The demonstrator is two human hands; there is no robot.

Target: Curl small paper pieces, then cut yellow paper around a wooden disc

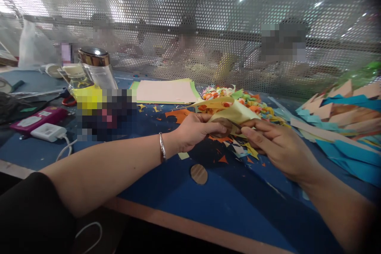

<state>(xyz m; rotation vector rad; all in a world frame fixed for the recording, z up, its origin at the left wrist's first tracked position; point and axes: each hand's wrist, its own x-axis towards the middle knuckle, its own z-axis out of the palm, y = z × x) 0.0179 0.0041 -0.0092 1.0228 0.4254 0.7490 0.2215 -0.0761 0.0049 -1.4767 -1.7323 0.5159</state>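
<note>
My left hand (198,129), with a silver bangle at the wrist, is closed on a sheet of pale yellow paper (238,112). Its thumb presses on a brown round piece (222,127) that lies against the paper and looks like cardboard. My right hand (272,143) is closed in a pinch at the paper's right edge. A thin dark thing shows at its fingertips, too small and blurred to name. Below the hands, a round brown disc (199,174) lies flat on the blue table (178,210).
Colourful paper scraps (220,93) are heaped behind my hands, with more cuttings beneath. A paper stack (166,90) lies at the back. Folded paper pieces (351,131) fill the right. Leftward stand a bottle (99,69), a yellow-filled jug (85,93) and a white charger (49,131).
</note>
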